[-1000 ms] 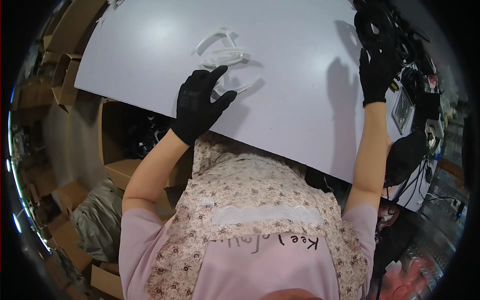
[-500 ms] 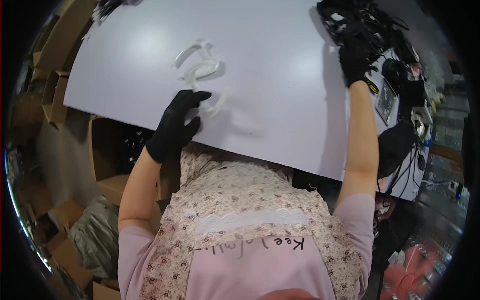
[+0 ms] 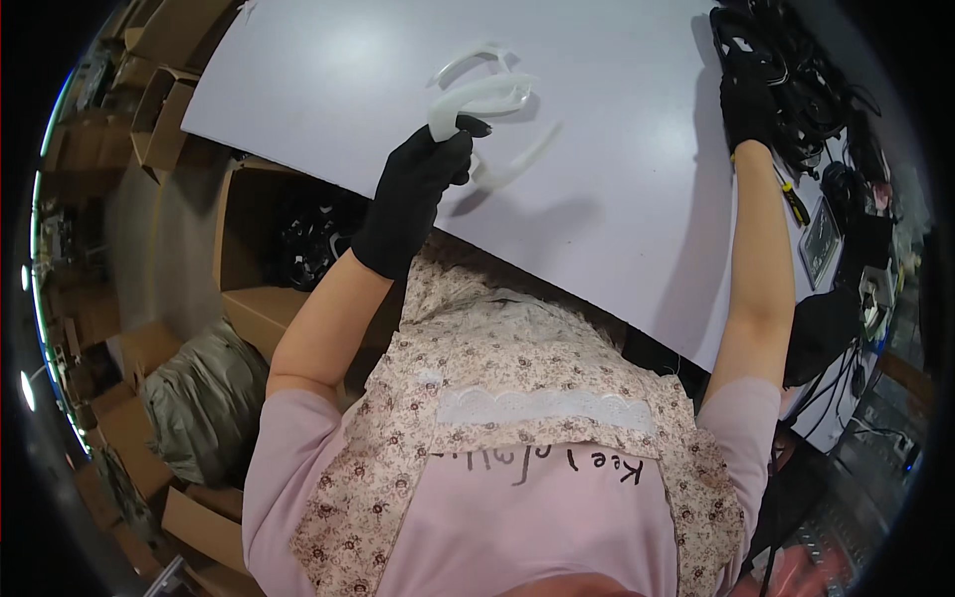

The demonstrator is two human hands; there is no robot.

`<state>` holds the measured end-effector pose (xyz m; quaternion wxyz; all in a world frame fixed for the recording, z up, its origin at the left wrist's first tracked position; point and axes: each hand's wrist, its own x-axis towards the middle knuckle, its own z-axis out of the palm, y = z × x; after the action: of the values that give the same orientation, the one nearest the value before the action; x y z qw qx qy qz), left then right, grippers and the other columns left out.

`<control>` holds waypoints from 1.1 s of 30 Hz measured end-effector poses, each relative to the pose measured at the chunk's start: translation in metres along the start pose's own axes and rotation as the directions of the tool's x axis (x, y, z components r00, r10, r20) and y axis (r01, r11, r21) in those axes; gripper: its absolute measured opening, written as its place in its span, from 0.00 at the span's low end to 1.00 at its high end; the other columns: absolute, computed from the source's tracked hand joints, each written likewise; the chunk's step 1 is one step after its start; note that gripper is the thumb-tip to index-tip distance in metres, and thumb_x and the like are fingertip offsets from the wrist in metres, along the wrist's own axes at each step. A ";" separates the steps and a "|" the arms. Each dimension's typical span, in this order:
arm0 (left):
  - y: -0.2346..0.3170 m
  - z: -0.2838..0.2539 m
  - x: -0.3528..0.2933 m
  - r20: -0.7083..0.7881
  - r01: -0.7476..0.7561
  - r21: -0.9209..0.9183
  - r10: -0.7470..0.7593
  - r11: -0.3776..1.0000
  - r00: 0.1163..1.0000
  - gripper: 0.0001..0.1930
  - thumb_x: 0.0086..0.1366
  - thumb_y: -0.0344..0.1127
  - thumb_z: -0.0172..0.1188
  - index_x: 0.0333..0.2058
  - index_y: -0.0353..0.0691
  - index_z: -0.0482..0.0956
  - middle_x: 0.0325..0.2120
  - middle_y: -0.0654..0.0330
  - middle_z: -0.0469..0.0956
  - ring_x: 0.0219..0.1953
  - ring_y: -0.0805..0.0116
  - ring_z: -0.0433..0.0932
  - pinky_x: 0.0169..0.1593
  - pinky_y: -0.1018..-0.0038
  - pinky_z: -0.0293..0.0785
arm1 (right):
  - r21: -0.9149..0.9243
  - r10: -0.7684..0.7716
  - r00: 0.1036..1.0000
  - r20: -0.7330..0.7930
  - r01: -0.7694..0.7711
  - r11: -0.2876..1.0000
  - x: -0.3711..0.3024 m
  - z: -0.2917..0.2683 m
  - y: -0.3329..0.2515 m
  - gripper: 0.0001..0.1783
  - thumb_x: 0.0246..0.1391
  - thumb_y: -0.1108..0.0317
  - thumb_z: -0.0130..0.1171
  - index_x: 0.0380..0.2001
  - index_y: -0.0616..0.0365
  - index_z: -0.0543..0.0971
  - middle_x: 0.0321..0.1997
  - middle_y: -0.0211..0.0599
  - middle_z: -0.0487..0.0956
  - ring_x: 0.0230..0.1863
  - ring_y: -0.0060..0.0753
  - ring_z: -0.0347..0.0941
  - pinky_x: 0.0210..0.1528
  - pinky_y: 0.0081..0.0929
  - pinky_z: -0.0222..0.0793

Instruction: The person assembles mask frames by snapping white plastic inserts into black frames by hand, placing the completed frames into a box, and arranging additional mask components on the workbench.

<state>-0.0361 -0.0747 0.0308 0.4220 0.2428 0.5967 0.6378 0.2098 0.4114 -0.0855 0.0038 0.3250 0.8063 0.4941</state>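
My left hand (image 3: 413, 199), in a black glove, is closed on a translucent white plastic part (image 3: 482, 97) with several curved arms. Thumb and fingers pinch its near end just above the table, and a shadow falls beside it. Whether the part is one piece or several, I cannot tell. At the far right, my right hand (image 3: 748, 107), also black-gloved, reaches to the edge of a heap of black cables (image 3: 811, 99). Its fingers blend into the dark heap, so their grip is hidden.
The pale table (image 3: 617, 179) has its near edge against my apron. Right of my right forearm lie a yellow-and-black screwdriver (image 3: 794, 202), a dark panel with a light frame (image 3: 819, 244) and a black cloth item (image 3: 821, 333). Left stand a cardboard box (image 3: 261, 303) of black things and an olive-green bag (image 3: 204, 403).
My left hand has closed on the white plastic part and lifted it a little. The whole view has shifted. My right hand stays at the black heap.
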 end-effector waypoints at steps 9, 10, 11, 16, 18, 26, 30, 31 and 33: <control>-0.025 -0.019 -0.006 0.235 -0.365 0.184 0.320 0.912 0.918 0.12 0.76 0.30 0.46 0.53 0.33 0.72 0.39 0.60 0.73 0.34 0.74 0.70 0.44 0.78 0.72 | 0.985 0.312 0.940 -0.137 0.095 0.146 -0.029 -0.143 -0.017 0.12 0.50 0.68 0.65 0.40 0.52 0.82 0.44 0.36 0.83 0.47 0.44 0.78 0.49 0.35 0.73; -0.024 -0.019 -0.006 0.257 -0.307 0.111 0.271 0.945 0.928 0.12 0.76 0.32 0.46 0.52 0.33 0.72 0.36 0.61 0.73 0.34 0.74 0.71 0.46 0.77 0.71 | 0.980 0.322 0.937 -0.132 0.076 0.182 -0.040 -0.156 -0.017 0.10 0.52 0.67 0.65 0.39 0.53 0.83 0.41 0.36 0.83 0.45 0.41 0.79 0.49 0.33 0.73; -0.023 -0.019 -0.007 0.280 -0.242 0.041 0.221 0.969 0.934 0.13 0.77 0.34 0.45 0.51 0.33 0.72 0.32 0.62 0.73 0.35 0.73 0.71 0.47 0.77 0.71 | 0.975 0.330 0.935 -0.128 0.058 0.215 -0.052 -0.170 -0.018 0.08 0.54 0.67 0.65 0.38 0.55 0.83 0.39 0.35 0.83 0.43 0.39 0.79 0.48 0.31 0.73; -0.014 -0.016 -0.008 0.369 0.115 -0.087 -0.075 0.990 0.926 0.20 0.76 0.45 0.46 0.51 0.32 0.73 0.26 0.64 0.71 0.29 0.76 0.68 0.38 0.78 0.66 | 0.793 0.022 0.925 0.380 -0.313 -0.523 -0.096 -0.233 0.010 0.10 0.60 0.70 0.59 0.40 0.66 0.81 0.34 0.31 0.80 0.37 0.21 0.72 0.45 0.20 0.68; -0.012 -0.011 -0.009 0.498 0.190 -0.091 -0.120 0.978 0.859 0.21 0.75 0.46 0.48 0.50 0.31 0.74 0.21 0.66 0.69 0.25 0.77 0.66 0.35 0.78 0.65 | 0.738 -0.220 0.932 0.289 -0.364 -0.569 -0.110 -0.228 0.021 0.11 0.63 0.68 0.55 0.40 0.66 0.81 0.33 0.31 0.80 0.36 0.20 0.72 0.45 0.20 0.67; 0.003 0.021 -0.003 0.573 0.204 0.311 -0.355 0.928 0.739 0.21 0.69 0.44 0.53 0.46 0.29 0.79 0.19 0.66 0.69 0.24 0.79 0.68 0.30 0.79 0.66 | 0.946 0.173 0.951 0.256 -0.210 -0.246 -0.124 -0.300 0.025 0.14 0.59 0.68 0.63 0.47 0.56 0.82 0.44 0.34 0.84 0.37 0.20 0.77 0.38 0.23 0.72; 0.012 0.042 0.002 0.658 0.239 0.243 -0.341 0.940 0.672 0.19 0.66 0.41 0.57 0.48 0.31 0.79 0.24 0.65 0.74 0.27 0.79 0.71 0.33 0.79 0.69 | 0.758 -0.259 0.932 0.255 -0.359 -0.545 -0.126 -0.358 0.006 0.14 0.59 0.67 0.63 0.48 0.56 0.81 0.39 0.34 0.83 0.35 0.20 0.78 0.35 0.24 0.73; 0.011 0.046 0.002 0.615 0.226 0.293 -0.364 0.929 0.700 0.18 0.65 0.38 0.59 0.50 0.32 0.78 0.28 0.65 0.76 0.30 0.79 0.73 0.36 0.79 0.71 | 0.783 -0.213 0.935 0.284 -0.354 -0.511 -0.123 -0.358 -0.003 0.13 0.60 0.68 0.62 0.47 0.56 0.81 0.38 0.34 0.82 0.34 0.21 0.78 0.35 0.24 0.73; 0.006 0.051 0.000 0.575 0.210 0.347 -0.384 0.914 0.723 0.18 0.64 0.36 0.61 0.51 0.34 0.78 0.32 0.66 0.78 0.32 0.79 0.74 0.38 0.79 0.72 | 0.805 -0.159 0.936 0.314 -0.352 -0.477 -0.125 -0.345 -0.012 0.12 0.61 0.68 0.60 0.46 0.56 0.80 0.37 0.34 0.82 0.33 0.22 0.78 0.34 0.24 0.73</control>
<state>0.0041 -0.0463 0.0450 0.6595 0.3956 0.5289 0.3590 0.1888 0.0678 0.0419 -0.2038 0.3155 0.7835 -0.4950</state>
